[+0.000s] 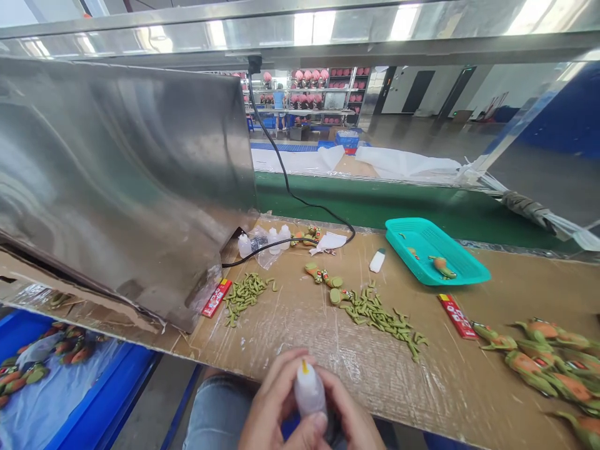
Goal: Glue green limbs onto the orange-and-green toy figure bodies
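Observation:
A translucent white squeeze bottle [310, 394] with a yellow tip points away from me at the table's front edge. My left hand [272, 406] is wrapped round it from the left, a thumb pressed on its near side. From the right, the fingers of my right hand [349, 409] also close on the bottle. Beyond my hands lie two piles of small green curved pieces, a left pile [246, 296] and a right pile [382, 314]. Green and orange figures [323, 275] rest behind the right pile.
A teal basket [438, 253] holds a few parts. More figures [553, 359] lie at the right. Two red packets [217, 298] flank the piles. A black cable [285, 175] hangs down beside a metal box [126, 175]. At lower left stands a blue bin [117, 384].

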The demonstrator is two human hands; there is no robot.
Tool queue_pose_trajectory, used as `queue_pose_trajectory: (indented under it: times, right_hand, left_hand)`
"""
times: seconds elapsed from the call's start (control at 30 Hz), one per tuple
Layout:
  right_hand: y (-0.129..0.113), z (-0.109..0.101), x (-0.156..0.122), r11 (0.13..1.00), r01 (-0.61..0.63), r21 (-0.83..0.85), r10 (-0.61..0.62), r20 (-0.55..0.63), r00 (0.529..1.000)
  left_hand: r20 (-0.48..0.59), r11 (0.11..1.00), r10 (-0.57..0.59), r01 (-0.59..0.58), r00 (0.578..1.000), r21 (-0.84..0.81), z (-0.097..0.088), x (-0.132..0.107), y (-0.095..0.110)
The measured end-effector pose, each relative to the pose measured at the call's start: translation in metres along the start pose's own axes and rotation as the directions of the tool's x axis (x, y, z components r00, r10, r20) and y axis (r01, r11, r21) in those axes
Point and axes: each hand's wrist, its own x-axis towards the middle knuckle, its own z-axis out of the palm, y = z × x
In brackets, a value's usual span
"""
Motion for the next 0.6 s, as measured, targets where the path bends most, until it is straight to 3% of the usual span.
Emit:
queue_pose_trajectory:
  times: [0.07, 0.13, 0.17, 0.27, 0.4, 0.5, 0.6]
  right_hand:
    - [0.017, -0.005, 0.003, 0.998, 0.002, -0.061, -0.006, -0.063, 0.998]
    - [0.034, -0.018, 0.007, 0.993, -0.029, -0.117, 0.009, -0.165, 0.986]
    - [0.042, -0.025, 0.010, 0.988, -0.054, -0.144, 0.021, -0.223, 0.975]
    - [0.062, -0.041, 0.015, 0.973, -0.109, -0.205, 0.028, -0.361, 0.932]
    - [0.075, -0.038, 0.018, 0.967, -0.089, -0.239, -0.019, -0.416, 0.909]
    - [0.076, -0.033, 0.019, 0.969, -0.067, -0.239, -0.043, -0.430, 0.902]
    - [0.073, -0.031, 0.019, 0.974, -0.062, -0.219, -0.041, -0.437, 0.899]
  left_hand:
    - [0.141, 0.953, 0.067, -0.105, 0.988, 0.283, 0.000, 0.016, 0.002]
    - [0.222, 0.789, 0.092, -0.208, 0.971, 0.578, -0.002, 0.040, 0.004]
    - [0.217, 0.728, 0.095, -0.216, 0.972, 0.650, -0.003, 0.055, 0.004]
    - [0.271, 0.621, 0.143, -0.299, 0.952, 0.724, 0.000, 0.106, 0.002]
    - [0.389, 0.475, 0.181, -0.427, 0.903, 0.770, 0.014, 0.165, -0.004]
    - [0.435, 0.404, 0.167, -0.464, 0.885, 0.789, 0.021, 0.184, -0.009]
    - [0.398, 0.362, 0.152, -0.426, 0.905, 0.830, 0.017, 0.179, -0.013]
